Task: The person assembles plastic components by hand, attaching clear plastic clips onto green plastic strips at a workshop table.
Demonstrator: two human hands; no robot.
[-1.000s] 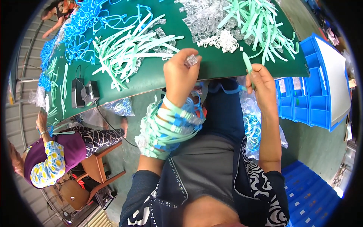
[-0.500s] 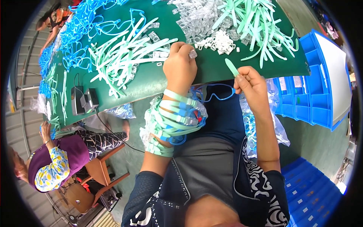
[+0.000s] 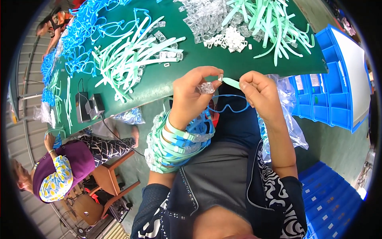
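My left hand (image 3: 195,89) pinches a small white loop (image 3: 220,77) between thumb and forefinger. A clear plastic buckle (image 3: 206,88) is tucked against its other fingers. Closed on a pale green strap (image 3: 231,83), my right hand (image 3: 258,91) points the strap's tip at the loop, so near that I cannot tell whether it has entered. Round my left forearm hangs a thick bunch of goggles (image 3: 175,145) with green straps. A blue goggle frame (image 3: 229,108) lies below my hands, over my lap.
On the green table (image 3: 159,81) are piles of green straps (image 3: 125,59), white loops (image 3: 234,40), clear buckles (image 3: 207,20) and blue frames (image 3: 79,36). A black adapter (image 3: 82,106) sits near its edge. Blue crates (image 3: 338,83) stand at right. Another person (image 3: 59,167) sits at left.
My left hand has come back from the table's piles and now shows a white loop in its fingertips. The strap in my right hand has swung over toward that loop.
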